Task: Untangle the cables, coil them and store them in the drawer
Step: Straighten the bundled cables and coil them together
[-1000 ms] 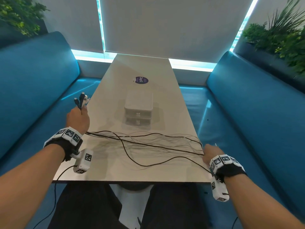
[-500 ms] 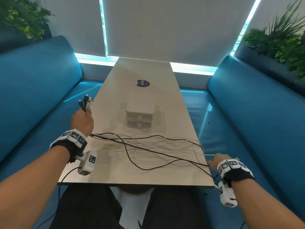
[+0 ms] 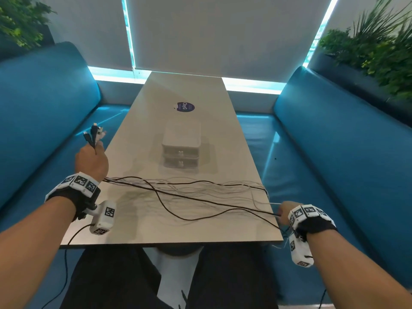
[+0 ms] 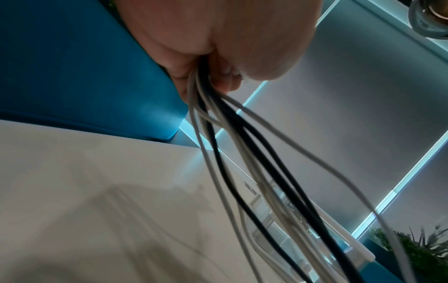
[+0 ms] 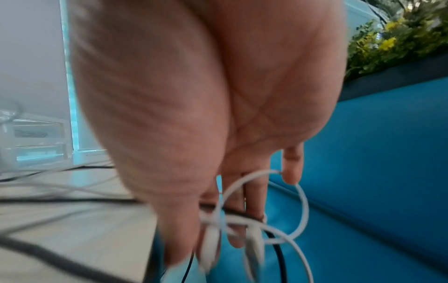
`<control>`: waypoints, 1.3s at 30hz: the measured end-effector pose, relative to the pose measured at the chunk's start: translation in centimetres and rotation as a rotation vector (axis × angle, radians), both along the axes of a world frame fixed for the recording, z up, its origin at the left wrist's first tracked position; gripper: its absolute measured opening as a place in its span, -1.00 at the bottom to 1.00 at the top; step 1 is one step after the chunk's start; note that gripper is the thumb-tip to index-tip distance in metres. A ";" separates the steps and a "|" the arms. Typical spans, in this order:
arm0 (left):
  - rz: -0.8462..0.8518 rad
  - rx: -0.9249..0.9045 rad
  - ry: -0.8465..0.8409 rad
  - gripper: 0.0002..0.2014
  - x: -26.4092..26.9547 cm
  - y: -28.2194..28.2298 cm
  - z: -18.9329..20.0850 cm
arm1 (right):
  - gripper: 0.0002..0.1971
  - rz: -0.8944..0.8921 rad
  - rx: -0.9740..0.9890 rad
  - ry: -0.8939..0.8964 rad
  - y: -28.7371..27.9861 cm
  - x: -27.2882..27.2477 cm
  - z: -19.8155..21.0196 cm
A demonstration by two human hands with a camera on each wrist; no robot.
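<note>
Several black and white cables (image 3: 189,196) stretch across the near end of the table (image 3: 178,85). My left hand (image 3: 91,159) grips one end of the bundle at the table's left edge, with the plugs (image 3: 94,134) sticking up out of the fist. The left wrist view shows the cables (image 4: 242,153) fanning out from that hand (image 4: 213,57). My right hand (image 3: 282,211) holds the other ends just off the right front edge. In the right wrist view its fingers (image 5: 232,220) point down and pinch looped white cables (image 5: 300,201). A white two-drawer unit (image 3: 181,146), both drawers closed, stands mid-table.
Blue benches (image 3: 334,152) run along both sides of the table. A round dark sticker (image 3: 184,107) lies beyond the drawer unit. Plants (image 3: 379,45) stand behind the benches. My legs are under the table's near edge.
My right hand has slid a little outward past the table's right edge, drawing the cables tighter. My left hand has kept its grip and hardly moved.
</note>
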State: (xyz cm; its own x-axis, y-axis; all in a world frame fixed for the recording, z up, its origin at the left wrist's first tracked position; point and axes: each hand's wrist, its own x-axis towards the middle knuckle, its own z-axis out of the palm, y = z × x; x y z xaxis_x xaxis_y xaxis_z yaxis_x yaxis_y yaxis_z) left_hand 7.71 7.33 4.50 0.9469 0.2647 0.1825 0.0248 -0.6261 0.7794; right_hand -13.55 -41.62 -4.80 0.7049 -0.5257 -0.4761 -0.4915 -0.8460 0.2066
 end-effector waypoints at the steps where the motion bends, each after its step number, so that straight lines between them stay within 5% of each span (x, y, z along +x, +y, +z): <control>1: 0.001 0.001 0.001 -0.55 0.0 0.0 0.0 | -0.65 -0.040 -0.011 -0.027 -0.1 0.0 -0.2; 7: -0.012 0.015 -0.036 -0.54 0.0 -0.3 1.1 | -0.81 -0.158 -0.046 -0.287 -0.3 -1.0 -0.7; 12: -0.022 0.045 -0.023 -0.53 -0.3 -0.9 1.4 | -0.27 -0.251 0.261 -0.275 -1.4 -1.9 -2.4; 25: -0.111 0.226 -0.052 -0.52 -0.5 -2.0 1.5 | -0.54 -0.199 0.243 -0.299 -2.5 -1.3 -2.8; 32: -0.174 0.385 -0.038 -0.54 -1.3 -2.9 1.0 | -0.42 -0.276 0.216 -0.388 -2.0 -1.5 -3.4; 36: -0.209 0.444 -0.045 -0.54 -0.9 -2.9 1.2 | -0.07 -0.355 0.119 -0.294 -1.6 -1.5 -3.9; 39: -0.195 0.435 -0.070 -0.54 -0.6 -2.7 1.7 | -0.23 -0.317 0.180 -0.243 -1.9 -2.1 -4.0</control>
State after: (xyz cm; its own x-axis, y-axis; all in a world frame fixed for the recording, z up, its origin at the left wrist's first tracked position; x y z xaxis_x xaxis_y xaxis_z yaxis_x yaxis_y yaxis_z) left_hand 7.16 4.59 6.16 0.9526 -0.0318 0.3024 -0.1691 -0.8820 0.4398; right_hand -15.63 -43.48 -8.79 0.6253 -0.6577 -0.4200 -0.7485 -0.6578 -0.0842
